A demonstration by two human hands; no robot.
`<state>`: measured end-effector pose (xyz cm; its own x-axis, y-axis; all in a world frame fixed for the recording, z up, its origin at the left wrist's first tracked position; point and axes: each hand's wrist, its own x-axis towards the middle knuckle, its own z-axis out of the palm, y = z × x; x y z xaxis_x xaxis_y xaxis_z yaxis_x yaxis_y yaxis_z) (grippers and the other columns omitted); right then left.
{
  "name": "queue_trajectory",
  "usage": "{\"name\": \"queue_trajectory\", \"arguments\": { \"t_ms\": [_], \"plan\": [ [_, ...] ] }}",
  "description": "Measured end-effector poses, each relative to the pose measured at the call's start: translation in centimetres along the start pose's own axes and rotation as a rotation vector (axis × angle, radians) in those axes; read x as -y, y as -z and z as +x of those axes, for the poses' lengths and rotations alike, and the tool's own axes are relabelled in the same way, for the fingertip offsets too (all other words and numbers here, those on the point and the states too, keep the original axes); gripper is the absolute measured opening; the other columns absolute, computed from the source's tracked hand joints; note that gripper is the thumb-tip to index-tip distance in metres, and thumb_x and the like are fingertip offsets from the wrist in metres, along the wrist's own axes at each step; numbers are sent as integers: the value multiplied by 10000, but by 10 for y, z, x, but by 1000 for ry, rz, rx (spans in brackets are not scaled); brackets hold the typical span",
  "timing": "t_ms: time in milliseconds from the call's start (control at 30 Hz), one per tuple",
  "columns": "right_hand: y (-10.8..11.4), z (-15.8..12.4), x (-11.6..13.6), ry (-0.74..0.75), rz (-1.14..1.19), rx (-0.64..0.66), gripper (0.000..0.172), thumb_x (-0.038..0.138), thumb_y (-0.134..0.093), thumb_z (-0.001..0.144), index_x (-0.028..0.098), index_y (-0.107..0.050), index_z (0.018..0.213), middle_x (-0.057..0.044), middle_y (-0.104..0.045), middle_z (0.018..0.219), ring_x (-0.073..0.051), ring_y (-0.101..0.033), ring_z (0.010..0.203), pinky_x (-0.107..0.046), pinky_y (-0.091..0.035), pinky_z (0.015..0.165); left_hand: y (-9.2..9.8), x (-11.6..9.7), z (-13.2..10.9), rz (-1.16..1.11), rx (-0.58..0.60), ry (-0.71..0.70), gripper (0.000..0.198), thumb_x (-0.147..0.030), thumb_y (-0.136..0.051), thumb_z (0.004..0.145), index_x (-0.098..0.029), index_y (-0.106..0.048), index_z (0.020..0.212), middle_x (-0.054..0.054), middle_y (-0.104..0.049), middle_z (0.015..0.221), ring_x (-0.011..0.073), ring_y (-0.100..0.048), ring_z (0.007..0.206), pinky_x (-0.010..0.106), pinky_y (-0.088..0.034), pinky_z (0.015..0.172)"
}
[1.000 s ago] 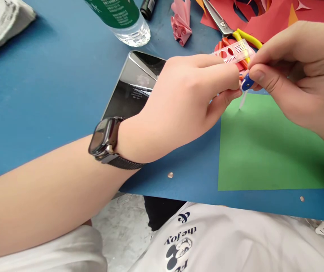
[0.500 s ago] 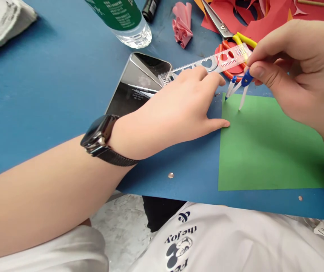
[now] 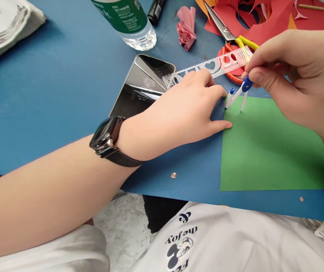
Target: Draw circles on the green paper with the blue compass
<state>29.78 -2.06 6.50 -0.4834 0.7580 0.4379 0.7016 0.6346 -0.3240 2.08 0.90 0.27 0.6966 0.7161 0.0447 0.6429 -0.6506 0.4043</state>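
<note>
My right hand (image 3: pixel 289 71) pinches the blue head of a white drawing compass (image 3: pixel 246 84) between thumb and fingers. The compass's thin leg meets a green sheet of paper (image 3: pixel 269 151) near its upper left corner, while the leg with the blue-capped tip is at the sheet's left edge. My left hand (image 3: pixel 190 105), a black watch on its wrist, lies open with thumb and index finger apart. Its thumb tip rests on the paper's left edge, and its index fingertip is close beside the compass. Some of its other fingers are hidden behind the hand, near a clear stencil ruler (image 3: pixel 214 66).
A phone (image 3: pixel 139 88) lies under the ruler's left end. Beyond are a water bottle (image 3: pixel 130 26), a black marker (image 3: pixel 156 11), a rolled pink paper flower (image 3: pixel 186 28), scissors (image 3: pixel 221 24) and red paper scraps (image 3: pixel 278 17). A folded cloth-like stack (image 3: pixel 11 30) sits far left.
The compass's blue-tipped leg has swung slightly toward me along the paper's left edge. The thin leg stays at nearly the same spot on the sheet. The whole view has shifted a little.
</note>
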Motion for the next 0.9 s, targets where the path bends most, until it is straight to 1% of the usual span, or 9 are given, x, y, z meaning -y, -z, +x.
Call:
{"name": "queue_trajectory", "arguments": {
  "t_ms": [100,167,367,467,533,600,667,767,900],
  "plan": [
    [-1,2,-1,-23,-26,-16,147,329,-745,1244,292,-886,1224,60,-934,1116,-161,-891,1011,-389,-705,993,0,1,0,-5,-11,6,464,-584,-942,1053,-311,-797,1400,150,-760,1468,505,-760,1490,710,-696,1311],
    [-1,3,-1,-24,-47,-16,157,343,-749,1243,281,-890,1213,53,-943,1118,-160,-896,1011,-386,-688,984,3,-2,0,18,3,19,467,-551,-920,1077,-285,-786,1437,167,-760,1487,505,-754,1500,713,-688,1321],
    [9,4,-4,-110,-167,29,175,435,-764,1246,304,-880,1247,25,-958,1223,-222,-930,1164,-440,-673,1082,9,-12,0,10,29,48,557,-441,-920,1101,-240,-746,1590,202,-774,1564,516,-740,1550,742,-640,1362],
    [16,3,-3,-162,-185,69,208,446,-769,1224,286,-889,1280,-25,-951,1279,-301,-917,1273,-476,-598,987,7,-11,1,-17,25,64,579,-427,-958,1070,-227,-762,1577,213,-767,1583,548,-740,1581,747,-624,1377],
    [20,2,-2,-192,-175,84,225,437,-777,1201,266,-896,1289,-57,-944,1304,-316,-895,1227,-475,-514,880,6,-8,1,-12,23,62,600,-448,-973,1053,-236,-771,1577,202,-762,1571,546,-741,1582,727,-633,1371],
    [22,1,-1,-212,-188,90,236,455,-782,1197,270,-898,1287,-69,-929,1256,-274,-851,1088,-468,-462,822,4,-5,1,0,22,55,625,-489,-980,1044,-256,-776,1587,187,-755,1554,535,-750,1556,714,-649,1353],
    [24,0,-1,-220,-215,93,227,468,-781,1202,289,-893,1284,-63,-901,1165,-235,-793,976,-464,-460,808,3,-3,1,6,19,54,635,-513,-979,1041,-260,-782,1589,184,-751,1539,526,-767,1510,709,-662,1331],
    [26,-3,-4,-208,-241,97,215,464,-764,1198,285,-869,1253,-63,-859,1082,-234,-760,935,-464,-462,811,2,-2,2,14,20,49,608,-504,-964,1051,-247,-795,1575,193,-752,1533,514,-784,1472,701,-672,1317],
    [30,-9,-10,-148,-222,90,207,469,-770,1189,274,-835,1209,-60,-810,1007,-226,-681,862,-465,-384,798,2,-2,2,27,8,19,571,-518,-961,1052,-275,-809,1547,179,-762,1524,505,-787,1461,701,-688,1299]
  ]
}}
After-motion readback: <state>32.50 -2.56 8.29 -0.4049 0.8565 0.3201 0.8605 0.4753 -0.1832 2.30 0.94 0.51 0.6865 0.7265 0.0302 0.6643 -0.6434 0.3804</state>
